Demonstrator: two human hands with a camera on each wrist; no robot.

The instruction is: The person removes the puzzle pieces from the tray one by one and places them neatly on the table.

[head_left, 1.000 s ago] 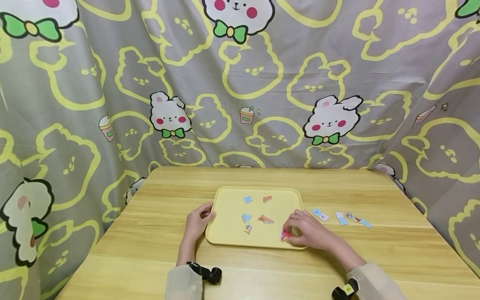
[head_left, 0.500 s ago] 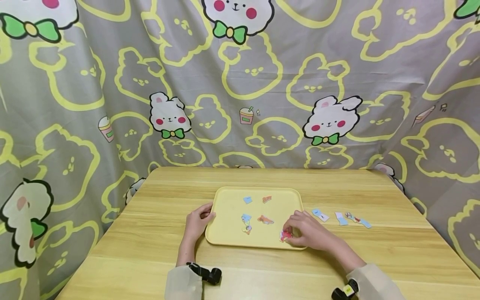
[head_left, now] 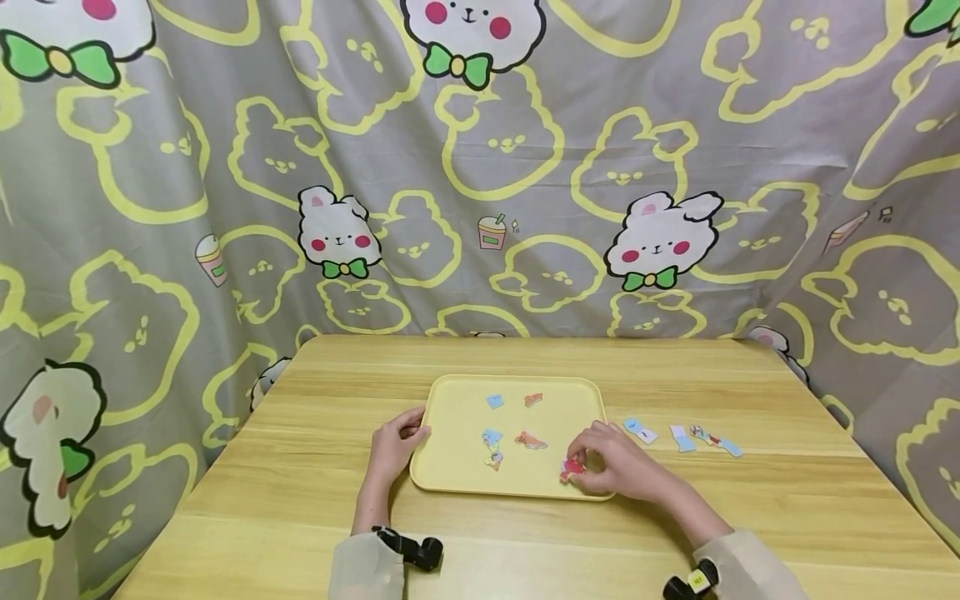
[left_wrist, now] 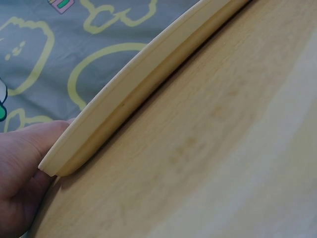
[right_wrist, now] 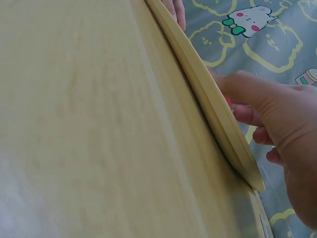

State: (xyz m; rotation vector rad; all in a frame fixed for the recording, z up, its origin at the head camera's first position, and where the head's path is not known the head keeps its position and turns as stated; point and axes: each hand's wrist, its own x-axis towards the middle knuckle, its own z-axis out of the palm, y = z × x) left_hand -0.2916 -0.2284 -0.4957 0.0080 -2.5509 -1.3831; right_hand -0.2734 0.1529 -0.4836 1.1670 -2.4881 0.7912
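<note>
A pale yellow tray point(head_left: 457, 483) lies on the table, and my left hand point(head_left: 396, 446) holds its left edge, thumb at the rim. In the left wrist view that hand point(left_wrist: 22, 168) is at the tray's corner. Over the tray's front right corner, my right hand point(head_left: 611, 458) pinches a red puzzle piece point(head_left: 570, 472) between thumb and fingers, which partly cover it. On the tray lie a small blue piece point(head_left: 494, 401), a small orange piece point(head_left: 533, 400), a longer orange piece point(head_left: 531, 439) and a blue-and-yellow group point(head_left: 492, 448). The right wrist view shows only a sliver of red behind the fingers.
To the right of the tray, on the wooden table point(head_left: 285, 500), lie a blue-and-white piece point(head_left: 641, 430), another pale one point(head_left: 682, 437) and a row of joined colourful pieces point(head_left: 716, 439). A patterned curtain point(head_left: 540, 300) hangs behind the table.
The red piece has turned or shifted very slightly under my right fingers. My left hand stays at the tray's edge, and the other pieces keep their places.
</note>
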